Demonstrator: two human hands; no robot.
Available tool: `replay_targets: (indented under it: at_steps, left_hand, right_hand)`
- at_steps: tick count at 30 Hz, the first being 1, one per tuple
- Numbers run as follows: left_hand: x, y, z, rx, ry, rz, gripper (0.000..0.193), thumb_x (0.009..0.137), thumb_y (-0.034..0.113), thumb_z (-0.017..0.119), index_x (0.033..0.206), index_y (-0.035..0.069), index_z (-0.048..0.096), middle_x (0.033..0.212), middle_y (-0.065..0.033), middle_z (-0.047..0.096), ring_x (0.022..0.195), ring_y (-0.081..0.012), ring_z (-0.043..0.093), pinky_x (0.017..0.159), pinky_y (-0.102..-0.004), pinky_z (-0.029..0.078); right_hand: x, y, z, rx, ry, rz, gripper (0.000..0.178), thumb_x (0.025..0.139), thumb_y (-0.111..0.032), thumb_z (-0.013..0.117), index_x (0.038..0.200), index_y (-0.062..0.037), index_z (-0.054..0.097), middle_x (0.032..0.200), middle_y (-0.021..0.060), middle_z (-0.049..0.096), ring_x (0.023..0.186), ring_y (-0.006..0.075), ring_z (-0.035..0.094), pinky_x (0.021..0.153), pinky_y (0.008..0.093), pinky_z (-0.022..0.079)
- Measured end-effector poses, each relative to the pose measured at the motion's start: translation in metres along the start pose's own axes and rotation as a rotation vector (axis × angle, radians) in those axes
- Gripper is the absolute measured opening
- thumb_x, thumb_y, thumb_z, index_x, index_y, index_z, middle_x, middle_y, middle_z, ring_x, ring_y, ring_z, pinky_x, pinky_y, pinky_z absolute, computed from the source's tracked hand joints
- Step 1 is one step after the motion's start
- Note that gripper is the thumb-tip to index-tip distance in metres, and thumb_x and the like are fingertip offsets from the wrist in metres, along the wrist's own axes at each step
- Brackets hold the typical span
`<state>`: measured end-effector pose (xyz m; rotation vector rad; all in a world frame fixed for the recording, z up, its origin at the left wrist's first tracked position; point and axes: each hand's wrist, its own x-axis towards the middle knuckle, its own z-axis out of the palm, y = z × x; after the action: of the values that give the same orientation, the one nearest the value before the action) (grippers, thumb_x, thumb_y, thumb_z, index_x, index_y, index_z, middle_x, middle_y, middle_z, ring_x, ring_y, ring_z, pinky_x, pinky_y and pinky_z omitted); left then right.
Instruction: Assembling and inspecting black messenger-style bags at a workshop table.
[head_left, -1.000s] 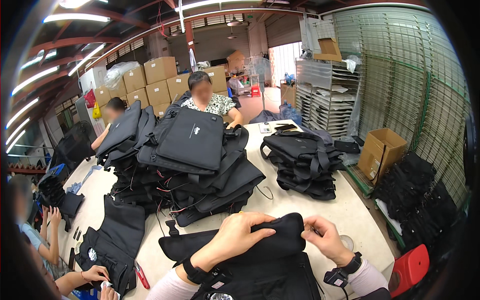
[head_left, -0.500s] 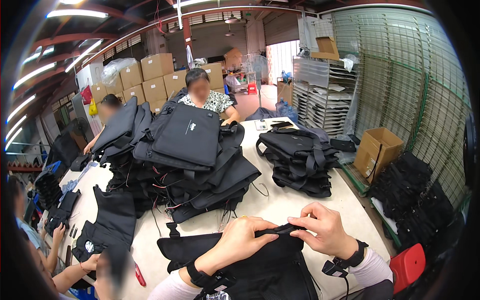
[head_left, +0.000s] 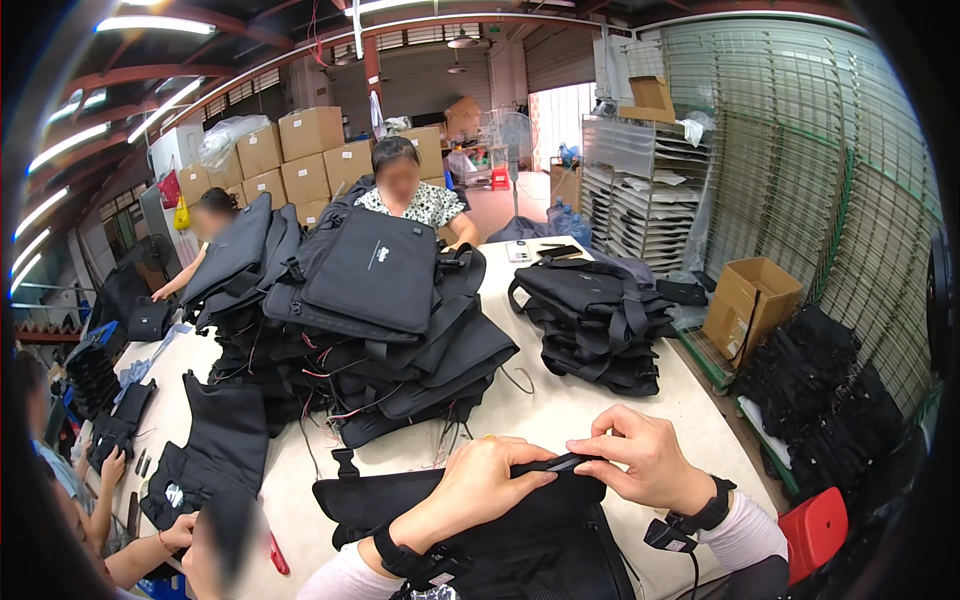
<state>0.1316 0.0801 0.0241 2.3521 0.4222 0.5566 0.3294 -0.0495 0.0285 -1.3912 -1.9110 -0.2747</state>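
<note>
Black fabric, soft and matt: a black bag (head_left: 550,540) lies on the pale table (head_left: 725,440) at the near edge, directly before the wearer, its upper edge (head_left: 566,463) raised in both hands. Left hand (head_left: 490,475) nearly closed, palm down, thumb and forefinger pinching that edge from the left. Right hand (head_left: 640,465) just beside it, thumb and forefinger tips together on the same edge, other fingers curled. Grips close together, probably to keep a short length of limp cloth taut and in sight. A buckle (head_left: 346,463) lies at the bag's far left corner, out past the hands. Beyond, a tall bag pile (head_left: 385,290) and a lower bag stack (head_left: 595,320) to its right; bags mostly laid flat, likely to save room, leaving the near strip for handling. Writing: the topmost bag of the tall pile bears a small pale printed mark (head_left: 383,254) with a thin line of print alongside, slanted and tiny. Cartons (head_left: 304,132) at the back carry small white labels, too small to read. No lettering made out on the bag in hand.
</note>
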Motion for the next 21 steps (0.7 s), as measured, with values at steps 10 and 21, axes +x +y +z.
replay_targets:
  at_steps: [10,21]
  left_hand:
    - [-0.0009,-0.0008,0.0017,0.006,0.000,0.002,0.025,0.084,0.021,0.077,0.105,0.008,0.075,0.090,-0.0095,0.074,0.079,-0.0247,0.068,0.072,-0.0330,0.052]
    - [-0.0014,-0.0017,0.0018,-0.002,0.008,0.017,0.024,0.084,0.020,0.076,0.104,0.007,0.075,0.090,-0.0096,0.074,0.079,-0.0255,0.069,0.071,-0.0333,0.052]
  right_hand:
    - [0.0016,-0.0017,-0.0043,-0.028,-0.037,-0.011,0.026,0.076,-0.019,0.081,0.100,-0.0127,0.075,0.085,0.0021,0.060,0.064,0.0175,0.058,0.055,0.0307,0.046]
    - [0.0032,-0.0015,-0.0056,0.000,-0.061,0.006,0.022,0.078,-0.019,0.079,0.099,-0.0141,0.075,0.085,0.0023,0.060,0.065,0.0183,0.059,0.057,0.0313,0.047]
